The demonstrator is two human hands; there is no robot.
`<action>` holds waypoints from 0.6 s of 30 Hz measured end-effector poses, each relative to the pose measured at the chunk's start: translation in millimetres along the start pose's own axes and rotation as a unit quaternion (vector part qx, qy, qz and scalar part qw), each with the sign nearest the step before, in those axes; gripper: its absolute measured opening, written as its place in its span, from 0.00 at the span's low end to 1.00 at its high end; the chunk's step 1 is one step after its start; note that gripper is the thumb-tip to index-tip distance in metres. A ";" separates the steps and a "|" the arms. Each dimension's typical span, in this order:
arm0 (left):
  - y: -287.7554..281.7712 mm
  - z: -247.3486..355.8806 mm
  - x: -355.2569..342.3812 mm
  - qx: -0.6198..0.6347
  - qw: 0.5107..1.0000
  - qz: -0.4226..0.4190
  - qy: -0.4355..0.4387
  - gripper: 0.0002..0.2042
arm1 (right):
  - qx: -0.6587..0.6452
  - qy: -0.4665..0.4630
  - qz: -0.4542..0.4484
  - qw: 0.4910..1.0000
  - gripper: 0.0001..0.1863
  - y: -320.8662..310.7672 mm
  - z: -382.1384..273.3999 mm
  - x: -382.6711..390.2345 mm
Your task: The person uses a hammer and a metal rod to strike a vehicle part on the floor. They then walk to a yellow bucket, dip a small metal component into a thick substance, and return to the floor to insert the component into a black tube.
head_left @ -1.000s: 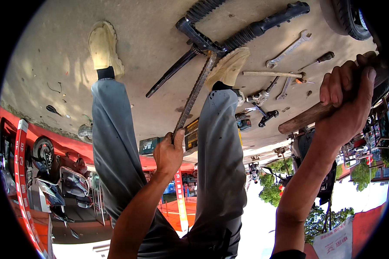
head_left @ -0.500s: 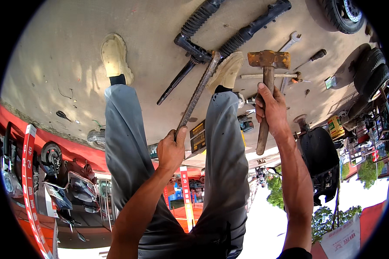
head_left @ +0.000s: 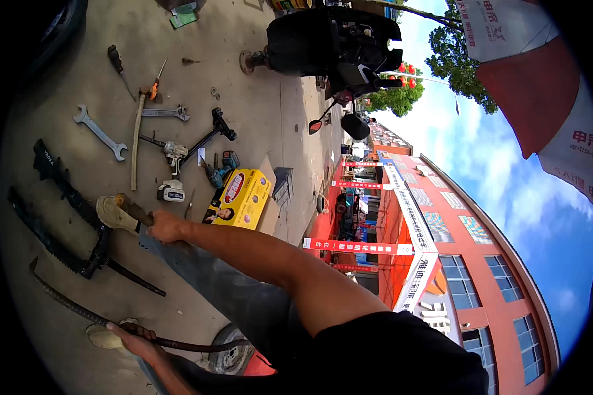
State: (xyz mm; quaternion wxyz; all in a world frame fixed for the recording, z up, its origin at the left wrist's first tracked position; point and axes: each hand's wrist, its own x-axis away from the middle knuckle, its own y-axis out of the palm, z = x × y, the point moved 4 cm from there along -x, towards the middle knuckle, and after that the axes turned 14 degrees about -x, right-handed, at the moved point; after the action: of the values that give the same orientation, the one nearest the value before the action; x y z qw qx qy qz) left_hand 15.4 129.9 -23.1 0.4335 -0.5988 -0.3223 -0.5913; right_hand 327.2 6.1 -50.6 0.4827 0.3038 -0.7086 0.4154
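My left hand [head_left: 128, 339], low in the view, is closed around a long ribbed steel bar [head_left: 72, 307]. The bar bends toward the rim and passes over my left shoe [head_left: 100, 337]. My right hand [head_left: 165, 226] grips a hammer [head_left: 136, 211] by its wooden handle, close to my right knee and shoe. The hammer's rusty yellow-brown head is seen partly end-on. On the ground beyond my feet lies a black motorcycle front fork [head_left: 97, 255] with ribbed rubber boots, apart from the hammer.
Beyond the fork lie a double-ended wrench [head_left: 101, 133], a screwdriver [head_left: 116, 62], a wooden-handled hammer [head_left: 138, 131] and a cordless impact wrench [head_left: 174, 158]. A yellow box [head_left: 244, 197] and a wheel [head_left: 230, 349] are near my legs. A black scooter [head_left: 323, 43] stands farther off.
The view has turned sharply, with street and buildings now showing. The bar's end has moved away from the fork to beside it. The hammer has come down beside my right shoe.
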 end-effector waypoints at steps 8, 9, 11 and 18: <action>-14.8 -13.9 -13.9 -0.145 0.972 0.089 0.161 0.33 | 0.020 -0.083 0.032 0.996 0.25 9.8 56.7 -10.7; -17.3 -22.9 -14.0 -0.161 0.970 0.096 0.155 0.32 | 0.007 -0.082 0.029 0.996 0.26 13.3 49.1 -5.1; -13.0 -44.3 -20.0 -0.181 0.969 0.091 0.142 0.32 | 0.004 -0.087 0.035 0.996 0.29 11.1 64.4 -14.4; 32.8 -82.9 -8.5 -0.219 0.963 0.054 0.151 0.31 | 0.048 -0.103 0.073 0.991 0.34 30.6 118.8 -86.8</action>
State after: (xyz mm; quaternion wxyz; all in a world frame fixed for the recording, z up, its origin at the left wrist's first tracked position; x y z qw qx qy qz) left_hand 8.5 42.7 -42.2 0.3665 -0.5996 -0.0831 -0.7065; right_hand 280.8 -81.7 -163.3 0.3608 0.3155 -0.7539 0.4494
